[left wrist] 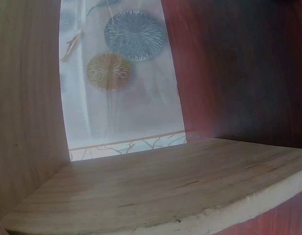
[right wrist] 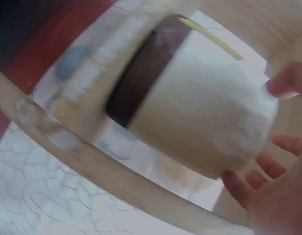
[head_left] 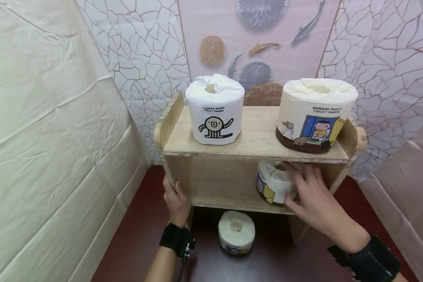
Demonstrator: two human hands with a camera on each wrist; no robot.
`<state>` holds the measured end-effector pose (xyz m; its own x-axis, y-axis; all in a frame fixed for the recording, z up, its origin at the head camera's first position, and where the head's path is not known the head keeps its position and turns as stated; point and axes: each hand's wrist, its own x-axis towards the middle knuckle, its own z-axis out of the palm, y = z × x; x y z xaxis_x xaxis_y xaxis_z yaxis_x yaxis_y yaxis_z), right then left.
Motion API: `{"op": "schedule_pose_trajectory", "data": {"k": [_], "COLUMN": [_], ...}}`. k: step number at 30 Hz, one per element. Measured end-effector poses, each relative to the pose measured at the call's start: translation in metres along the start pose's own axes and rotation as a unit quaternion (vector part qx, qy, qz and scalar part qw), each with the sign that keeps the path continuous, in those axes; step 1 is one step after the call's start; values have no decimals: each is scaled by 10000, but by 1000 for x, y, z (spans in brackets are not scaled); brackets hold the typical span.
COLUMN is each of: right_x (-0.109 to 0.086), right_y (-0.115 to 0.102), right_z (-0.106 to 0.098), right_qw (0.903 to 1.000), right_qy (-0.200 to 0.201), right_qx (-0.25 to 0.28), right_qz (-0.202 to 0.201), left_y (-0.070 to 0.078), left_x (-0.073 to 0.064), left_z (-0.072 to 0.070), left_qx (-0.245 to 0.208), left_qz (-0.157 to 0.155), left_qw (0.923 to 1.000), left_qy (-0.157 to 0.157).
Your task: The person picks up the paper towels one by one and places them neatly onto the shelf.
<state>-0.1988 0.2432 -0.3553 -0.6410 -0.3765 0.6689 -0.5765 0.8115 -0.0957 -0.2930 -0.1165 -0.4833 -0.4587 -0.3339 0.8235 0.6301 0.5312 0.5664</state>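
My left hand grips the left side panel of a small wooden shelf, its thumb on the inner face. On the right, my right hand reaches under the top board and holds a wrapped toilet paper roll on the middle board. In the right wrist view, the thumb and fingers lie at the top end of that roll, whose brown base band faces away from the palm. The left wrist view shows the shelf's bare wood but not the hand.
On the top board stand a white toilet paper roll at the left and a larger cream one at the right. Another roll stands below on the dark red table. Cream fabric hangs at the left.
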Motion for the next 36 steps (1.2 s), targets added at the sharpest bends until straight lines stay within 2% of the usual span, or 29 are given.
{"op": "schedule_pose_trajectory", "data": {"k": [3, 7, 10, 14, 19, 23, 29, 36], "right_x": [-1, -2, -2, -3, -2, -2, -2, -2], "right_y": [0, 2, 3, 5, 4, 3, 3, 7], "right_z": [-7, -8, -6, -4, -3, -2, 1, 3], "right_qw": [9982, 9904, 9838, 9793, 9789, 9763, 9757, 9796], "right_qy": [-117, -251, -261, -180, -403, -525, -382, -194], "right_qx": [-371, -994, -1437, -1797, -1886, -1991, -2038, -1829], "right_qz": [-448, -926, -1041, -910, -684, -665, -713, -810], "left_y": [0, 1, 1, 1, 2, 3, 3, 2], "left_x": [0, 1, 3, 3, 1, 0, 3, 1], "left_z": [-1, 0, 0, 3, 2, -1, -1, -1], "left_qx": [-30, -68, -35, -29, -21, -7, -69, -21], "left_qz": [-17, -69, -99, -141, -122, -83, -63, -130], "left_qw": [10000, 10000, 9999, 9998, 9999, 10000, 10000, 9999], "left_qy": [-29, -3, 9, -118, 7, 52, -5, -11]}}
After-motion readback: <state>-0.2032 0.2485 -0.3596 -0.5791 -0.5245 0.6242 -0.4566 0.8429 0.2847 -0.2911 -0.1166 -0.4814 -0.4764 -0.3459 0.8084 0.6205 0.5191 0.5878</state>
